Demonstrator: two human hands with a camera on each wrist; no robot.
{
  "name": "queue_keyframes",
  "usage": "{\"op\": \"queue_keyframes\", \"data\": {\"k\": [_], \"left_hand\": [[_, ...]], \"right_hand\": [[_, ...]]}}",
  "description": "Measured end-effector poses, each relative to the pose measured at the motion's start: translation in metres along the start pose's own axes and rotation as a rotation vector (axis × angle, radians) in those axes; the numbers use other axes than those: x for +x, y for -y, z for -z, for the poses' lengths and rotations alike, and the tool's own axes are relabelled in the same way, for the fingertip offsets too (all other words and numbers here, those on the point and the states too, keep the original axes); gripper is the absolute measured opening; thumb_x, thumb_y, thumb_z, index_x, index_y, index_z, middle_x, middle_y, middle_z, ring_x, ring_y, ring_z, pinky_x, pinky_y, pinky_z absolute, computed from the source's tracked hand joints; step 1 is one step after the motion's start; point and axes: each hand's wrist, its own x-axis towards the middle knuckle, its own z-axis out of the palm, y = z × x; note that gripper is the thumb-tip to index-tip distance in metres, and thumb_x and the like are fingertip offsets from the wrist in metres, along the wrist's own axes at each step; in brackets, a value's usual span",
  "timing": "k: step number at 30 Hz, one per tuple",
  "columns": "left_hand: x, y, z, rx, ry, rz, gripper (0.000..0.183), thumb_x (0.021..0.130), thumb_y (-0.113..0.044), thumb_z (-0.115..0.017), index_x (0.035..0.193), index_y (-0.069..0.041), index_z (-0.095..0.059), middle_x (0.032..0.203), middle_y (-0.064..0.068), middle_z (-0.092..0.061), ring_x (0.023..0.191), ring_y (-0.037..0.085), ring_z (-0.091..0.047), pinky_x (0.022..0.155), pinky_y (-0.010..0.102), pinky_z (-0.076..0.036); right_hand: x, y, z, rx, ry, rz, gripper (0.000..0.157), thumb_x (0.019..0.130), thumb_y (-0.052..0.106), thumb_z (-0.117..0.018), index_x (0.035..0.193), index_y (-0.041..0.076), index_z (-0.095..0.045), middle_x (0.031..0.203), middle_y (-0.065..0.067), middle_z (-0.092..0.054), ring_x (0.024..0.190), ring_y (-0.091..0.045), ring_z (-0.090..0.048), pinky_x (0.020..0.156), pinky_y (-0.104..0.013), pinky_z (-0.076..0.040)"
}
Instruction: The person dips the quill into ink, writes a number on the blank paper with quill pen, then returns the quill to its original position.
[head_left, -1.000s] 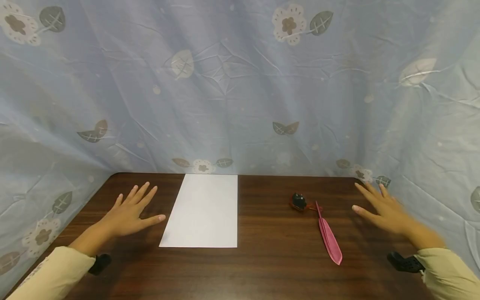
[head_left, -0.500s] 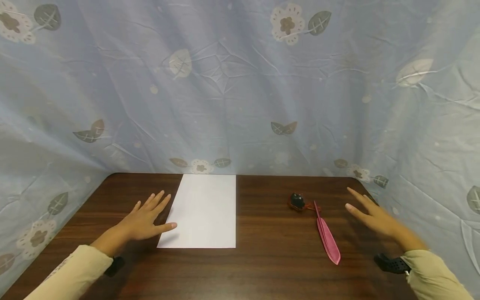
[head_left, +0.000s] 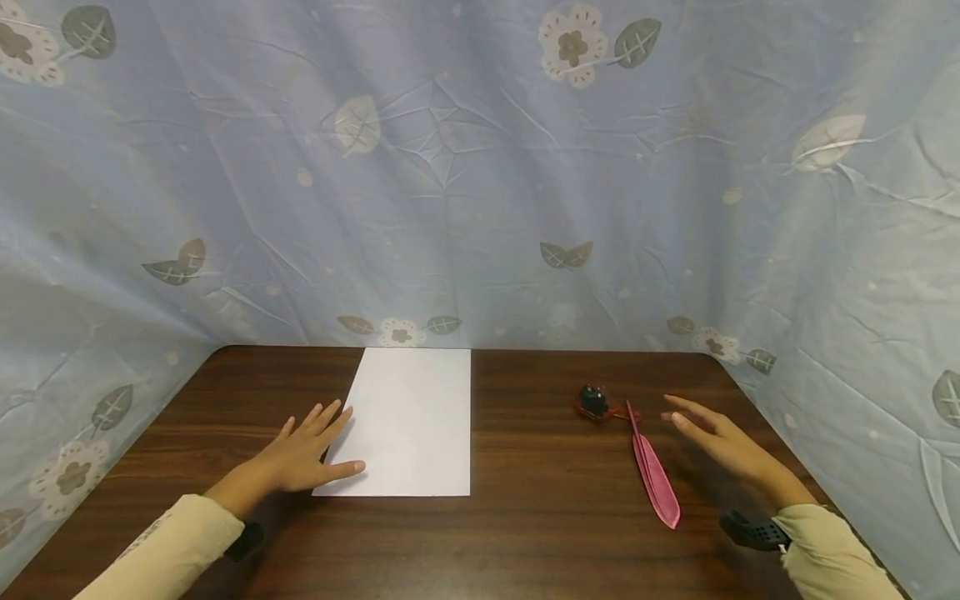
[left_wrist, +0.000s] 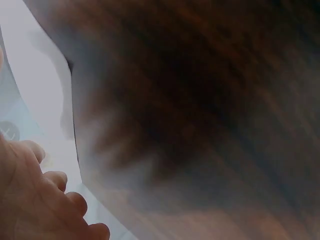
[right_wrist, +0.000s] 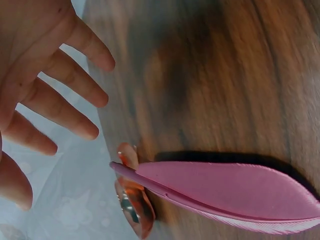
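Note:
A white sheet of paper (head_left: 412, 425) lies left of the middle of the table. My left hand (head_left: 303, 457) is over its left edge, fingers spread, thumb above the sheet's lower left part. Right of the middle lies a pink feather-shaped pen (head_left: 657, 483) with a thin stem, seen close in the right wrist view. Its stem end overlaps a small glossy orange-brown piece with a dark rounded top (head_left: 593, 402). My right hand (head_left: 723, 442) is to the right of these two, fingers extended and holding nothing. In the right wrist view its palm and spread fingers (right_wrist: 65, 100) show.
The dark brown wooden table (head_left: 525, 542) has rounded far corners. A pale blue cloth (head_left: 480, 208) with flowers and leaves hangs behind it and along both sides. Dark straps (head_left: 752, 531) sit at both wrists by the light sleeves.
My left hand has moved right and nearer to the paper, now overlapping its edge. My right hand has moved left toward the pink pen. The objects keep their places on the table.

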Motion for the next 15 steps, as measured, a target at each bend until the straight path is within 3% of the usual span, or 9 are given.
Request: {"op": "queue_keyframes", "data": {"k": [4, 8, 15], "left_hand": [[0.000, 0.001, -0.003, -0.016, 0.043, -0.015, 0.094, 0.085, -0.064, -0.057, 0.151, -0.005, -0.026, 0.157, 0.024, -0.015, 0.141, 0.050, -0.009, 0.106, 0.073, -0.004], [0.000, 0.002, -0.006, -0.040, 0.090, -0.034, 0.093, 0.085, -0.062, -0.058, 0.152, -0.006, -0.025, 0.157, 0.024, -0.013, 0.142, 0.051, -0.006, 0.105, 0.073, -0.002], [0.000, 0.002, -0.010, -0.044, 0.124, -0.035, 0.094, 0.085, -0.063, -0.057, 0.152, -0.007, -0.023, 0.158, 0.023, -0.011, 0.142, 0.050, -0.005, 0.104, 0.074, -0.002]], "right_hand": [[0.004, -0.005, -0.008, 0.005, 0.001, -0.007, 0.046, 0.104, 0.023, -0.042, 0.147, 0.005, -0.036, 0.129, -0.022, -0.058, 0.116, 0.001, -0.050, 0.086, -0.021, -0.046], [0.008, -0.009, -0.015, 0.045, 0.005, -0.003, 0.047, 0.103, 0.023, -0.045, 0.145, 0.004, -0.038, 0.128, -0.025, -0.058, 0.115, -0.001, -0.052, 0.083, -0.020, -0.048], [0.014, -0.014, -0.023, 0.127, 0.025, 0.097, 0.047, 0.101, 0.012, -0.047, 0.141, -0.009, -0.036, 0.123, -0.033, -0.057, 0.111, -0.003, -0.058, 0.084, -0.015, -0.049]]}}
